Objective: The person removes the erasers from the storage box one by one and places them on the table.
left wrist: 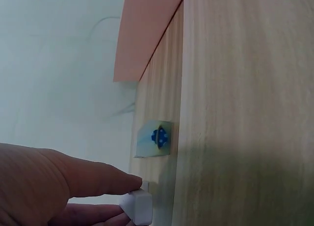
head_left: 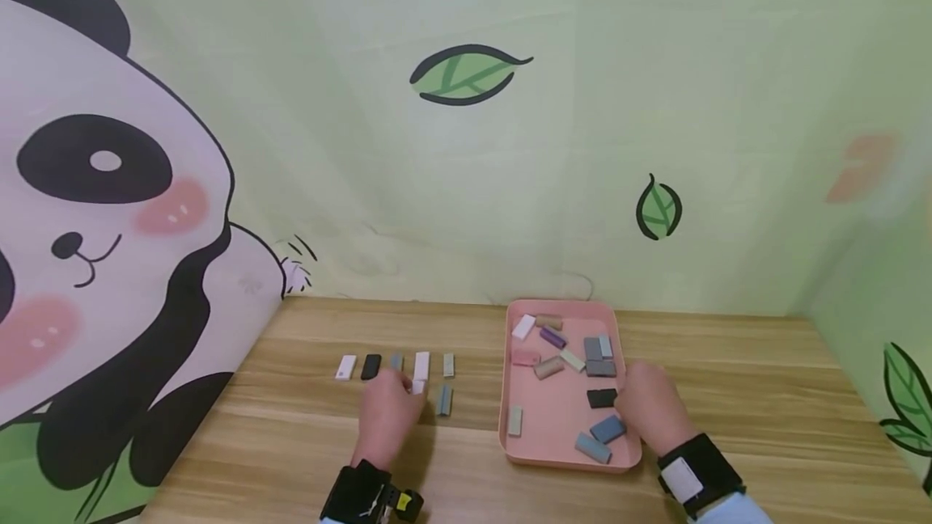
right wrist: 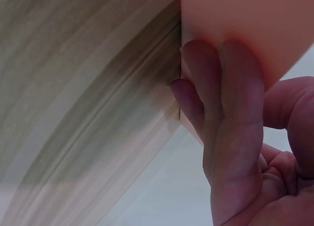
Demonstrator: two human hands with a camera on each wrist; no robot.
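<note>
Left hand (head_left: 386, 415): lower centre-left of the head view, pinching a small white block (left wrist: 138, 206) between thumb and forefinger, the block set against the wooden surface (head_left: 728, 395).

Right hand (head_left: 651, 411): lower centre-right, fingers curled round the right rim of the pink tray (head_left: 557, 411), gripping it.

Row of blocks, left of the tray on the surface: white (head_left: 345, 366), black (head_left: 370, 365), white (head_left: 421, 364), grey (head_left: 448, 365); a further grey block (head_left: 444, 399) lies just below the row.

Tray contents: loose blocks in grey, black (head_left: 601, 398), purple, tan, white and blue.

Background: green wall with a panda picture (head_left: 102, 209) at the left.
</note>
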